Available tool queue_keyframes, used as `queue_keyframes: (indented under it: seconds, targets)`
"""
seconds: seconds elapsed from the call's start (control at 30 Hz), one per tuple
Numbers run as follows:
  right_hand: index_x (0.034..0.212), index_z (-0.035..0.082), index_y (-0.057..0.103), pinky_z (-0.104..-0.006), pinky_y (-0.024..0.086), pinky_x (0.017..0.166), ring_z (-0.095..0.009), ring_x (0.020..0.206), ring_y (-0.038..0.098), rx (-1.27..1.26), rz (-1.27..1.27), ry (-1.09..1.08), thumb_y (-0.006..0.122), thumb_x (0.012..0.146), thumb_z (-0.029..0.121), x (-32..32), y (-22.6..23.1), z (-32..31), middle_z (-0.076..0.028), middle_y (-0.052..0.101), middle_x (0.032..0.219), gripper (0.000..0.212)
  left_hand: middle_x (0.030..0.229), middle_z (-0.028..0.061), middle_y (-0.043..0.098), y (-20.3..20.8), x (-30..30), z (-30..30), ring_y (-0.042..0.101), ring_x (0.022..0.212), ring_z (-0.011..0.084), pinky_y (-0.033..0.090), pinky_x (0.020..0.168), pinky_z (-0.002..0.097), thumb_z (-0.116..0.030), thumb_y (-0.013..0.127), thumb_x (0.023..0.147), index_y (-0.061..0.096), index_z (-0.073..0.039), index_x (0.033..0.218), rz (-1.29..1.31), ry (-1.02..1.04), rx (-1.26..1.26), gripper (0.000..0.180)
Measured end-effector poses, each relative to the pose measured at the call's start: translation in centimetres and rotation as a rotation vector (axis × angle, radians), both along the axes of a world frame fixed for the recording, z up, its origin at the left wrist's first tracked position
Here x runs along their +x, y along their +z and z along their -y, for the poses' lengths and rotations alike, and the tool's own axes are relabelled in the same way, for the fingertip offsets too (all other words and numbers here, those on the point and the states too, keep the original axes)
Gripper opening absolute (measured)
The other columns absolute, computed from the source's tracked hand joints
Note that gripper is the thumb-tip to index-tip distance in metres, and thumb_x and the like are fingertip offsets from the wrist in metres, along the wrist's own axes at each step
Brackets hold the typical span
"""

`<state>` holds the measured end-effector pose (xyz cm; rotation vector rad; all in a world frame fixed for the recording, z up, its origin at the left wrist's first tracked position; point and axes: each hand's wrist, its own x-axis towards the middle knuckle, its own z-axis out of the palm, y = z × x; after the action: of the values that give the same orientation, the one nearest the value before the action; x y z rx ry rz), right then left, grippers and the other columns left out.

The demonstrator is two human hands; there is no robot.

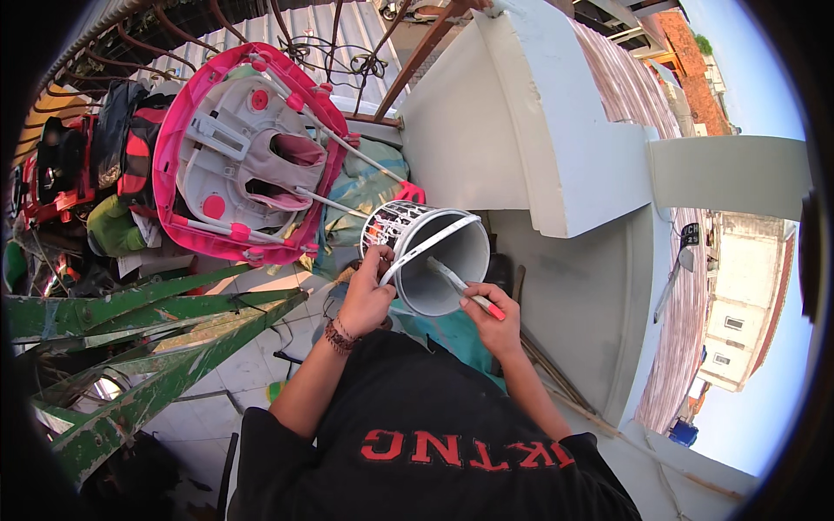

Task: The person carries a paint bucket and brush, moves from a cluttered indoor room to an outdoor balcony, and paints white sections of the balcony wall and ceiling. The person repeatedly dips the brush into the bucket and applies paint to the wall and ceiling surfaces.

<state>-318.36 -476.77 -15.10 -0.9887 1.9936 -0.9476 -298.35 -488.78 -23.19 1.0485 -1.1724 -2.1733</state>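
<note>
A white plastic paint bucket (386,227) is tipped toward me, its mouth facing my body and its printed outer wall streaked with white drips. My left hand (372,285) grips it at the left of the rim, beside the white carry handle (432,247) that crosses the opening. Pinched in my right hand (495,326) is a paintbrush (450,276), pale along its length with a red part near my fingers. Its far end reaches into the bucket's mouth. The inside looks pale grey; how much paint lies there I cannot tell.
A pink and white baby walker (252,161) leans at the left, against sacks (373,174). Green metal beams (174,373) jut in from the lower left. A grey-white wall (556,130) rises on the right, with poles (560,373) along its foot. An iron railing (334,52) stands behind.
</note>
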Motion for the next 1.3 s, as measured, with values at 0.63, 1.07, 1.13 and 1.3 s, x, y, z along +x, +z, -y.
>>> queue_keyframes:
  seconds: [0.63,1.07,1.13,1.3]
  targets:
    - [0.099,0.000,0.065,-0.0245,0.049,0.081,-0.009,0.088,0.060,0.008,0.048,-0.099,0.071,0.083,0.003,-0.8,0.7,-3.7,-0.007,0.067,0.104,0.017,0.077,0.0047,0.048,1.3,-1.3,-1.1,0.047,0.071,0.0135,0.043,0.066,0.0285,0.011,0.052,0.072,0.048,-0.004,0.112,0.031,-0.008,-0.073,0.043]
    - [0.098,0.003,0.069,-0.0271,0.050,0.081,-0.013,0.090,0.065,0.019,0.050,-0.156,0.073,0.081,0.009,-0.9,0.8,-4.5,-0.008,0.070,0.098,0.018,0.098,0.0055,0.049,1.8,-2.2,-1.6,0.050,0.083,0.0124,0.049,0.070,0.0283,0.016,0.041,0.070,0.042,-0.002,0.119,-0.009,-0.118,-0.017,0.052]
    - [0.099,0.001,0.067,-0.0250,0.049,0.080,-0.010,0.088,0.062,0.031,0.050,-0.141,0.072,0.083,0.007,-0.9,0.7,-4.5,-0.005,0.068,0.097,0.018,0.099,0.0059,0.049,1.8,-2.1,-1.6,0.050,0.083,0.0127,0.050,0.070,0.0287,0.016,0.042,0.070,0.042,-0.002,0.119,0.005,-0.114,-0.025,0.052]
    - [0.099,0.001,0.067,-0.0253,0.049,0.080,-0.011,0.088,0.062,0.027,0.053,-0.137,0.073,0.082,0.007,-0.6,0.3,-4.4,-0.005,0.068,0.097,0.019,0.084,0.0053,0.051,2.2,-1.6,-1.6,0.052,0.076,0.0132,0.048,0.068,0.0281,0.014,0.049,0.073,0.046,-0.004,0.115,0.001,-0.045,0.006,0.046]
